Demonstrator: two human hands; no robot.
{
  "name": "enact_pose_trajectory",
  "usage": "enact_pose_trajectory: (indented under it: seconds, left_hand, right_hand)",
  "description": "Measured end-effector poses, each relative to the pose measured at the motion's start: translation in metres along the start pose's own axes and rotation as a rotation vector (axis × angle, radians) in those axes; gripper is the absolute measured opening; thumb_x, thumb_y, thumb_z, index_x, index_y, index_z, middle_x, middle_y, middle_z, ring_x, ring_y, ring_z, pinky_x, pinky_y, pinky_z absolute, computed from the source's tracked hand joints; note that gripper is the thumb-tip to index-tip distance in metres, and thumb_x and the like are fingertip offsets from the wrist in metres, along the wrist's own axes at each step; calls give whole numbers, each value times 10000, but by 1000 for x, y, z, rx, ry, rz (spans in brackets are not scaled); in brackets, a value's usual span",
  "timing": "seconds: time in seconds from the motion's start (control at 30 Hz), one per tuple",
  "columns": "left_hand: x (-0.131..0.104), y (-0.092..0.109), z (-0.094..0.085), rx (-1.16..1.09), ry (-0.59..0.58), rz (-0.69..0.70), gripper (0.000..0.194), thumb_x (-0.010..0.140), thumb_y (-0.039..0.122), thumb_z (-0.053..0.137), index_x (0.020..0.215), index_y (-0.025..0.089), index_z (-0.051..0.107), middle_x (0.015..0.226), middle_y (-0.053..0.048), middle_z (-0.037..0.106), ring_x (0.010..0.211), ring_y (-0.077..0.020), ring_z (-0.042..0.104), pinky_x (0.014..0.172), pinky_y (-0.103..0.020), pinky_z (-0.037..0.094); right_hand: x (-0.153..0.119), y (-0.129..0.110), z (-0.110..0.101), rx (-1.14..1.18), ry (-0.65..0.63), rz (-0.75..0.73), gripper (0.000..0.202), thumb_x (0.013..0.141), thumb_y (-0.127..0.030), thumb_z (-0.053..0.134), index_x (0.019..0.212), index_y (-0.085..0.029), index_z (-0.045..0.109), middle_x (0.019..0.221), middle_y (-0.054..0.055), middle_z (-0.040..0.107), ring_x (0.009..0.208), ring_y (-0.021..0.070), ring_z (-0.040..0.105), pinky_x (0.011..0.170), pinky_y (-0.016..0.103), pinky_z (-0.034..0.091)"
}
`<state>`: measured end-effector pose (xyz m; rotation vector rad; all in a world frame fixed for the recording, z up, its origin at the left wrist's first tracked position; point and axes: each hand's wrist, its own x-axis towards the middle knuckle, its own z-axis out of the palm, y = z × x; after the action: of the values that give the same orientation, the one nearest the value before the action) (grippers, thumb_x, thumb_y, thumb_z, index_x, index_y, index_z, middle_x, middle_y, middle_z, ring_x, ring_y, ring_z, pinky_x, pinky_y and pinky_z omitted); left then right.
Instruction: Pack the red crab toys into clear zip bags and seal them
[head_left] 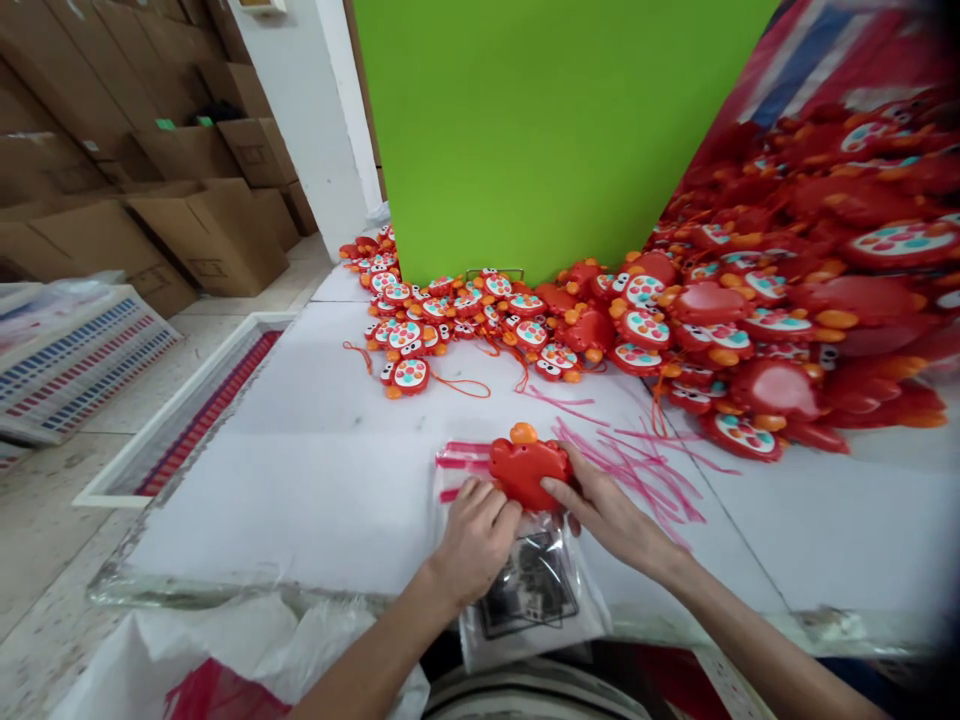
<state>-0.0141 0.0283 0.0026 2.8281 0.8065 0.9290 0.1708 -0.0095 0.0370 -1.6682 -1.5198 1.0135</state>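
Note:
A red plastic toy (529,475) with an orange knob is held back side up above the front of the table. My right hand (604,505) grips its right side, thumb on top and fingers underneath. At its lower left edge, my left hand (480,535) is closed, with bent fingers against the toy; the fingertips are partly hidden. Beneath both hands lies a stack of clear plastic bags (592,610) with dark print, partly covered by the toy and left hand. Pink strips (461,462) show at the bags' far end.
Many similar red toys with dotted white faces and orange cords (411,375) lie across the back, heaped high at the right. Loose pink strips (637,470) are scattered on the white table (300,480). A green panel (547,130) stands behind. Crates (82,350) and cardboard boxes (210,240) are left.

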Motion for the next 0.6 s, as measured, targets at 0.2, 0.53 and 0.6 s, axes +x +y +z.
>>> enact_pose_trajectory:
  seconds: [0.2,0.53,0.6]
  left_hand:
    - [2,-11,-40,-378,289,-611,179,883,251,456,951,178,605,878,-56,659,830,-179,582,769,-322,457]
    - [18,-21,-22,-870,77,-895,203,804,283,480,736,144,611,662,-4,591,618,-123,523,582,-214,396]
    - [19,-19,-19,-857,79,-876,184,797,266,481,714,149,597,635,7,568,605,-119,514,579,-213,394]
  right_hand:
    - [-6,-7,-8,-26,23,10,471,867,-499,418,1205,-176,358,617,-19,539,495,170,543,486,296,449]
    - [-1,-20,-16,-140,-99,-93,317,889,-469,406,1070,-237,524,814,16,643,714,191,597,626,290,466]
    - [4,-24,-25,-198,-150,-115,327,882,-469,417,1062,-235,556,867,27,662,777,208,606,688,307,466]
